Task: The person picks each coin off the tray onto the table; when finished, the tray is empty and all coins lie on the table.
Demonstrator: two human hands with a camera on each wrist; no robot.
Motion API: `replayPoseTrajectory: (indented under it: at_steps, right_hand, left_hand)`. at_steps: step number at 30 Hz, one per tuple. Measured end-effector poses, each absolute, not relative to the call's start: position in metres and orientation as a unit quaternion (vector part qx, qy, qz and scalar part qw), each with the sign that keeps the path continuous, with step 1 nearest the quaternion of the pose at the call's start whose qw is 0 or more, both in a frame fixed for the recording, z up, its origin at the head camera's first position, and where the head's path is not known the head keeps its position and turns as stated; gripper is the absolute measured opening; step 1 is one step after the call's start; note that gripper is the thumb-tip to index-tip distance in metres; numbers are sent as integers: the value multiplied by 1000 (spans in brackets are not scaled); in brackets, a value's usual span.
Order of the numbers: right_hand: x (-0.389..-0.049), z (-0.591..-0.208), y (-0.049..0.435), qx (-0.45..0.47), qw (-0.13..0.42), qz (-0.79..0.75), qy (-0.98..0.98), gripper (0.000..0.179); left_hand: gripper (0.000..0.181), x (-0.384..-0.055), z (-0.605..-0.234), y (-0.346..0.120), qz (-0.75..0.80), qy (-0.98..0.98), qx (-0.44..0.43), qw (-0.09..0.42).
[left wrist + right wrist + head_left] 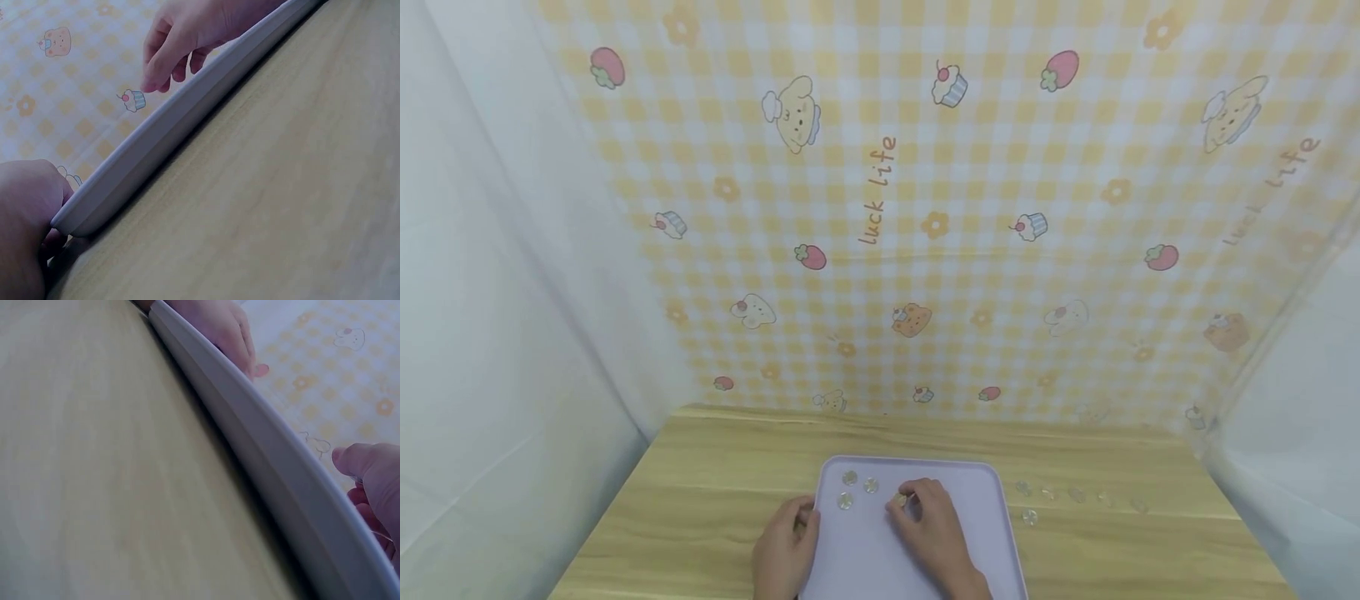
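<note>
A lilac tray [865, 558] with a raised rim lies on the wooden table. My left hand [785, 548] grips its left edge, the thumb at the rim; in the left wrist view the fingers of this hand [28, 200] go partly under the tray's corner. Over the middle of the tray, my right hand [934, 533] pinches a small clear round piece [901, 500] between thumb and fingertips. Much of that piece is hidden by the fingers. Three similar clear round pieces [846, 501] lie at the tray's back left.
Several more clear pieces [1077, 495] lie in a row on the table [700, 492] to the right of the tray, with one [1030, 517] closer to the tray's rim. Behind the table hangs a yellow checked cloth [940, 283]; white cloth [497, 333] covers the sides.
</note>
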State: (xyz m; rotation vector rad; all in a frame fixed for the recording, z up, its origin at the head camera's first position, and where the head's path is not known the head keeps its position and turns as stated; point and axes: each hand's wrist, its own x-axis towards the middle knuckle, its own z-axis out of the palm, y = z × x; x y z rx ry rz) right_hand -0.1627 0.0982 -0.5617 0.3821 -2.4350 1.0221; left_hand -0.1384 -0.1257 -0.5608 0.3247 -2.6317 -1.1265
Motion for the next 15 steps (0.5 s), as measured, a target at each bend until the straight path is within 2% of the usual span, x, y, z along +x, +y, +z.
replayPoseTrajectory:
  at_steps: [8,15]
  right_hand:
    - [-162,-551,127,103,244,354,-897,26]
    - [-156,-543,168,92,318,324,-886,28]
  left_hand:
    - [23,-140,-556,-123,-388,-905,109,138]
    - [22,-137,-556,-125,-379,-909,105,136]
